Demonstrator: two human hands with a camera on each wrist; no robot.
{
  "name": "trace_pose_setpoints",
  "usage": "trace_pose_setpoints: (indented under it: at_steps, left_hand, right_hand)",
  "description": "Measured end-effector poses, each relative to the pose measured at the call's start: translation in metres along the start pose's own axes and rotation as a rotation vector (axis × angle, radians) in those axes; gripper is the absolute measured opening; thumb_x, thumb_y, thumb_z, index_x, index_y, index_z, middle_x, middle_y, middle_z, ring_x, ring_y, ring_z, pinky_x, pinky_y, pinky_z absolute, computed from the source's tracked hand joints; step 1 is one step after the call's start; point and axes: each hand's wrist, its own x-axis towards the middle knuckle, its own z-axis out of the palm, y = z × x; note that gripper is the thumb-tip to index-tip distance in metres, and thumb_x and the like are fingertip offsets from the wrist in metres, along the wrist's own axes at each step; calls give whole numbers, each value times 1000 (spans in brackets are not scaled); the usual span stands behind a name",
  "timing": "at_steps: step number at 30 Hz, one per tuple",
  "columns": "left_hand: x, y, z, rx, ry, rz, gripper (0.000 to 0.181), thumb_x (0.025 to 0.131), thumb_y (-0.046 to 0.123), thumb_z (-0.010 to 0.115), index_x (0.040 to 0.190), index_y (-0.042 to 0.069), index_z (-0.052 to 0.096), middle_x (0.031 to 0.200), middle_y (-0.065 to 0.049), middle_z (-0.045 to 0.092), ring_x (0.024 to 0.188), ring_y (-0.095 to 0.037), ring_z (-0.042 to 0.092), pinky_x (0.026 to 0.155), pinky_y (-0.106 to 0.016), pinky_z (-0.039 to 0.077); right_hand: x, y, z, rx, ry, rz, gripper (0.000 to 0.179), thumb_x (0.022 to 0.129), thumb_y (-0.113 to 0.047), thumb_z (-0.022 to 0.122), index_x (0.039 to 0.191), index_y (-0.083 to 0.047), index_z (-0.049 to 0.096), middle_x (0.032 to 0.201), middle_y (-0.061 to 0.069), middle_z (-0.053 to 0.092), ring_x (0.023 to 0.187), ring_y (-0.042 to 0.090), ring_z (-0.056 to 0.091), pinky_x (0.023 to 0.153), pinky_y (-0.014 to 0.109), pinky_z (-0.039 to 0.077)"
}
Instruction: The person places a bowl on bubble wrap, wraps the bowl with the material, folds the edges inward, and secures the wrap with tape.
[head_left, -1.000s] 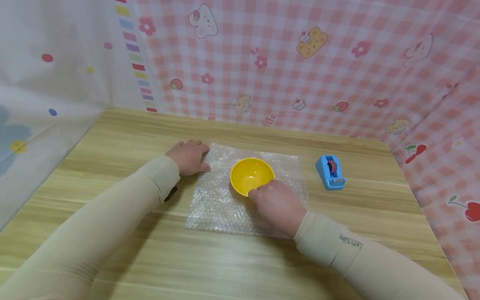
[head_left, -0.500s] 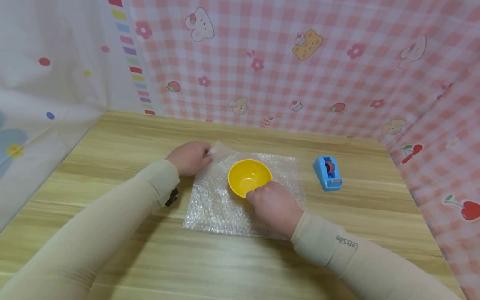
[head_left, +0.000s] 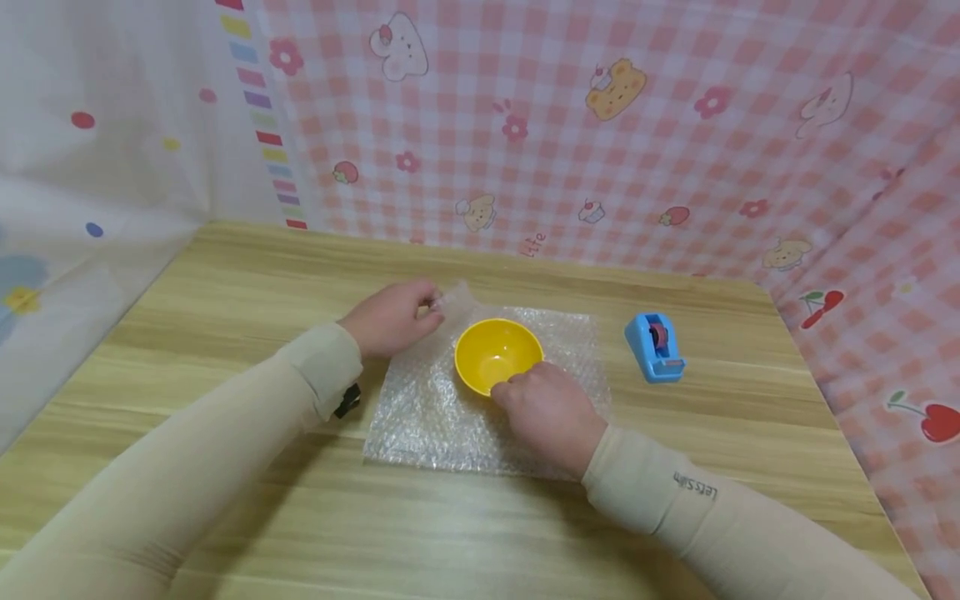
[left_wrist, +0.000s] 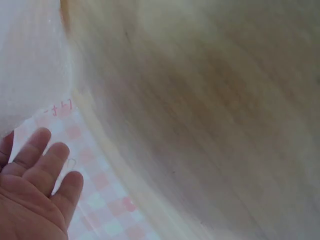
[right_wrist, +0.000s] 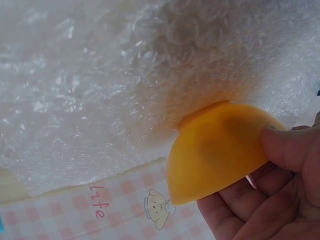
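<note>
Bowl, gripped in my right hand mid-frame, sits on bubble wrap whose raised upper-left corner my left hand pinches, not yet folded over.

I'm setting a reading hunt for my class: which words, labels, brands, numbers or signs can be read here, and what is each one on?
"life", on the pink checked cloth.
"LetsSlim", upside down in the head view on the right sleeve; small, so the spelling is uncertain.
No lettering can be made out on the yellow bowl, bubble wrap or blue tape dispenser.
</note>
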Motion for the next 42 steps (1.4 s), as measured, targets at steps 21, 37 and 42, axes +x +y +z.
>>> trace_pose_setpoints:
  at_steps: [21,37,42]
  left_hand:
    - [-6,30,10,86,-96,210,6,98,21,65,92,20,64,155,-1,58,61,-14,48,92,-34,54]
    - [-9,44,19,212,-105,327,7,95,17,66,89,19,65,152,-5,62,117,-20,67,94,-32,58]
    - [-11,49,21,263,-117,369,12,97,18,66,86,20,60,150,-4,63,113,-20,68,87,-30,57]
  right_hand:
    - [-2,1,0,-24,25,-9,10,90,-12,82,97,-12,75,80,0,74,66,16,56,77,34,61]
    - [-1,1,4,-31,60,-13,12,92,-2,74,86,-13,70,71,-1,67,62,16,53,68,35,57]
    - [-1,2,4,-28,70,-18,13,92,-2,74,86,-12,70,71,-1,67,62,16,53,68,34,56]
